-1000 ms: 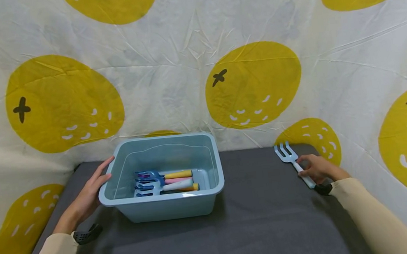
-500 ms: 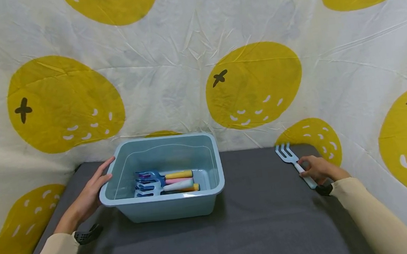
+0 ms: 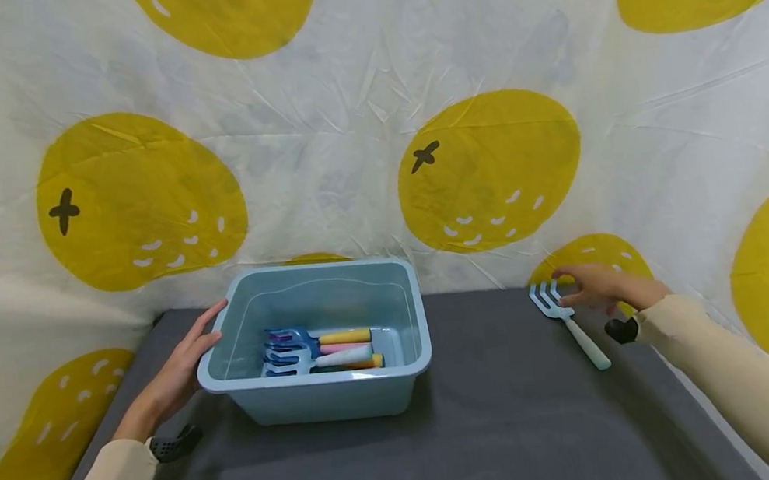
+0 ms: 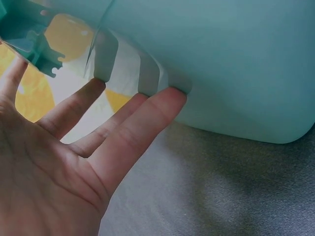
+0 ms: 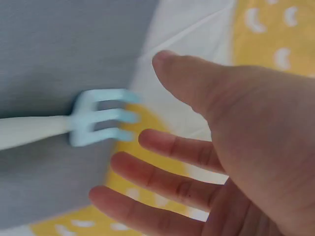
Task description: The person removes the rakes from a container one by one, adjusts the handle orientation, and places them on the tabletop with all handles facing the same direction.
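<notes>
A light-blue hand fork [image 3: 585, 342], the garden kind with three tines, lies on the dark table at the right with its tines toward the back. My right hand [image 3: 599, 288] hovers beside its tines, thumb and fingers spread apart. In the right wrist view, space shows between the fingertips [image 5: 150, 137] and the fork [image 5: 34, 130]. On the left, my left hand [image 3: 170, 384] rests its extended fingers against the side of a pale blue plastic tub [image 3: 331, 399]. Inside the tub lie several small garden tools, among them a light-blue fork [image 3: 299, 361] and a dark-blue one [image 3: 289, 337].
The tools' handles in the tub are yellow, pink, pale blue and orange. A white cloth [image 3: 321, 168] printed with yellow fruit hangs behind the table [image 3: 501, 415] and down both sides. The tub stands near the table's back edge.
My right hand has let go of the fork's handle and moved up toward the tines, fingers spreading. The fork stays on the table. The head view has shifted slightly; my left hand keeps its place.
</notes>
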Available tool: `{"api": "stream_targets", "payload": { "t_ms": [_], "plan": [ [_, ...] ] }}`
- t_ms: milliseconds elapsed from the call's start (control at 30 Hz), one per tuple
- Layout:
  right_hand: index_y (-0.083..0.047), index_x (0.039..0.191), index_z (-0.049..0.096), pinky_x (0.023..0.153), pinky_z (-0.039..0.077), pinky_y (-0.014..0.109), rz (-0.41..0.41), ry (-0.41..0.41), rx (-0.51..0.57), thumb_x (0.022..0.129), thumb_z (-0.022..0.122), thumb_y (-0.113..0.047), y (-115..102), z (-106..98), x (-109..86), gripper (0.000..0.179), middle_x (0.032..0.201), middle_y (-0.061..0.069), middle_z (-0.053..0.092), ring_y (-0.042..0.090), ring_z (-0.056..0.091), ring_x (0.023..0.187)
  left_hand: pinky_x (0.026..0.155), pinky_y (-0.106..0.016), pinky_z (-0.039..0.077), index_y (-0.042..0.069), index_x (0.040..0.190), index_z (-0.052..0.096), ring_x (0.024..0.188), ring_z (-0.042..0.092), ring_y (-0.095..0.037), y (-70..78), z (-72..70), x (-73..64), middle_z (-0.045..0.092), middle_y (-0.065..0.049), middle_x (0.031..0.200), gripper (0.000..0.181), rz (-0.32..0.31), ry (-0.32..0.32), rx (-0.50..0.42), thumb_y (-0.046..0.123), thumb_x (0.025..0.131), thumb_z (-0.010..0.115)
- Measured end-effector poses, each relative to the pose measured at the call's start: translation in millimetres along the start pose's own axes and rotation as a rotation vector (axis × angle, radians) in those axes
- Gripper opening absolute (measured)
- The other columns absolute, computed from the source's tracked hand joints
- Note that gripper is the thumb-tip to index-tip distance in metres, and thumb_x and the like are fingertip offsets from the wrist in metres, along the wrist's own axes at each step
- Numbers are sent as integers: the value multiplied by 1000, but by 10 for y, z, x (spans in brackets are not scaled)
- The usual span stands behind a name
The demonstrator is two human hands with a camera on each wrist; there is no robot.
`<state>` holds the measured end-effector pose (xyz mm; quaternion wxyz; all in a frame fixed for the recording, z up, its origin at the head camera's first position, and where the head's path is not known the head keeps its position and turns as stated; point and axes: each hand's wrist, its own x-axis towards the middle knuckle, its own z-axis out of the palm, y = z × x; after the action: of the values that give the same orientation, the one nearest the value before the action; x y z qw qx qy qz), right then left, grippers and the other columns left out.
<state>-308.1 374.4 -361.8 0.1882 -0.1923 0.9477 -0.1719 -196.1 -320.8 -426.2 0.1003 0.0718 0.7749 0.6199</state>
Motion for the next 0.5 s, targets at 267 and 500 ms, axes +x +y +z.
{"api": "stream_targets", "payload": {
  "t_ms": [267, 500],
  "plan": [
    [0, 148, 45, 69, 55, 45, -103, 37, -208, 97, 73, -29, -786, -565, 174, 65, 110, 19, 65, 28, 63, 76, 97, -57, 52, 38, 165, 9, 133, 37, -50, -18, 6, 3, 2, -19, 169, 62, 10, 4, 16, 42, 111, 38],
    [-6, 150, 46, 94, 51, 55, -218, 46, -233, 96, 74, -30, -1500, -687, 459, 66, 132, 25, 60, 40, 62, 115, 99, -61, 49, 38, 165, 9, 134, 35, -51, -13, 18, -4, 2, -18, 169, 63, 7, 11, 18, 42, 110, 39]
  ]
}}
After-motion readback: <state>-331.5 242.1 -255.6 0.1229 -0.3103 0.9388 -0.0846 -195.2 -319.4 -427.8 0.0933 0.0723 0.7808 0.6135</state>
